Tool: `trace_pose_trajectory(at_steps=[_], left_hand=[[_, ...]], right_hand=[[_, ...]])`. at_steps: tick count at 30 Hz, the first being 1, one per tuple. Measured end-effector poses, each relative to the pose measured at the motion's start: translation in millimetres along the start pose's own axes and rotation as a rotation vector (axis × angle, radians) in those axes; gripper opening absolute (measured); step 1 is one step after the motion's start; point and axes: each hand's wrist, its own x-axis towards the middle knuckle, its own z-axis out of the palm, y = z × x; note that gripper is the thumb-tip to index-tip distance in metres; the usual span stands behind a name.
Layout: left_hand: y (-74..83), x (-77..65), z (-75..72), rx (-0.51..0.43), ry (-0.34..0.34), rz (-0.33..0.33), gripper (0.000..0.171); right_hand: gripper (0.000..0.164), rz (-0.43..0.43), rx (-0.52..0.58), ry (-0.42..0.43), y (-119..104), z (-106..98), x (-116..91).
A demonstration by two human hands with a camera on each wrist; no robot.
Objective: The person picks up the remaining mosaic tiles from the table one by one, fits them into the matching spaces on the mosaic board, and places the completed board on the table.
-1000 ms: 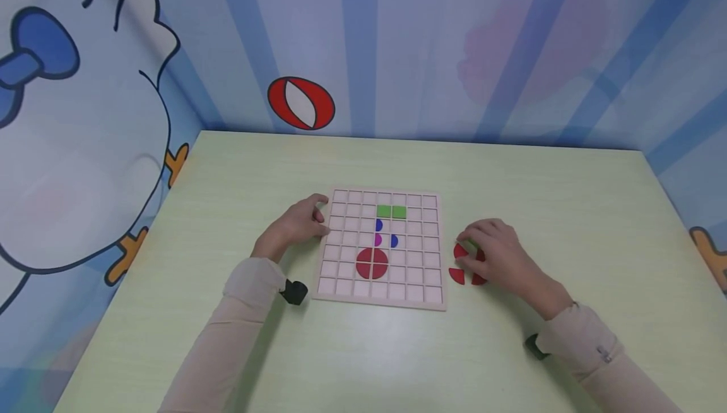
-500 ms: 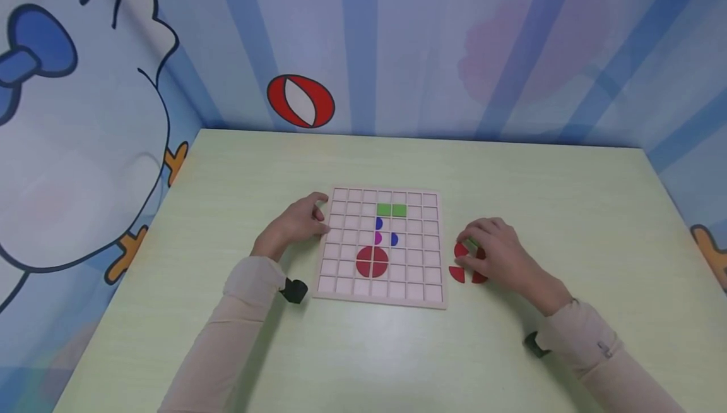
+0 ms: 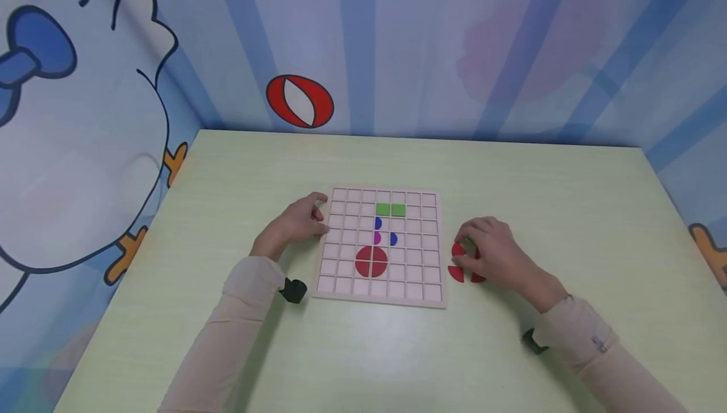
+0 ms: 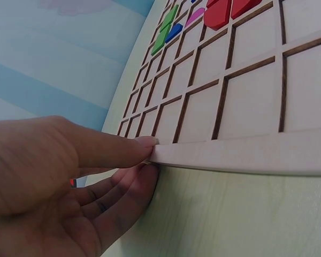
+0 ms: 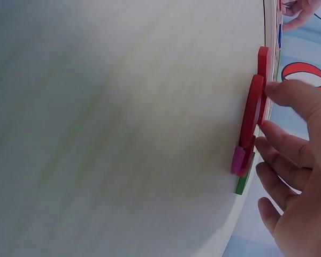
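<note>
A pale wooden grid board (image 3: 346, 287) lies flat on the table. In its squares sit two green squares (image 3: 391, 210), two blue half-discs (image 3: 394, 239), a magenta half-disc (image 3: 377, 238) and red quarter pieces (image 3: 364, 269) forming a circle. My left hand (image 3: 296, 218) touches the board's left edge with thumb and index finger spread; in the left wrist view the thumb (image 4: 142, 144) meets the rim. Loose red quarter pieces (image 3: 456, 273) lie right of the board. My right hand (image 3: 491, 245) is over them, fingers loosely bent, thumb and index at the red pieces (image 5: 251, 110), partly hiding them.
In the right wrist view, a magenta piece (image 5: 238, 160) and a green piece (image 5: 242, 185) lie beside the loose red ones. The pale table (image 3: 375, 362) ends at a decorated wall (image 3: 431, 53) behind the board.
Both hands stay almost where they were, and the pieces on the board are the same. The head view shifts only slightly.
</note>
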Motion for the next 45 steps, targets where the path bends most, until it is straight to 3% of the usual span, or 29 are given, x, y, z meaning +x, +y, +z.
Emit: trace_pose_trajectory(at_steps=[17,27,33,39,45], left_hand=[[-0.4,-0.9,0.6,-0.006,0.006,0.001,0.063],[-1.4,0.1,0.3,-0.003,0.006,0.004,0.062],[-3.0,1.8,1.3,-0.001,0.003,0.008,0.062],[-1.4,1.0,0.6,-0.007,0.003,0.001,0.062],[0.3,0.4,0.0,-0.007,-0.001,-0.011,0.062]], right_hand=[[0.031,-0.046,0.003,0.061,-8.2,-11.5,3.8],[0.031,-0.073,0.051,0.087,-22.3,-14.6,7.4],[0.031,-0.058,0.137,0.107,-31.7,-14.6,11.3],[0.035,-0.025,0.201,0.083,-44.4,-12.2,16.8],[0.033,-0.054,0.192,0.054,-57.9,-6.4,21.6]])
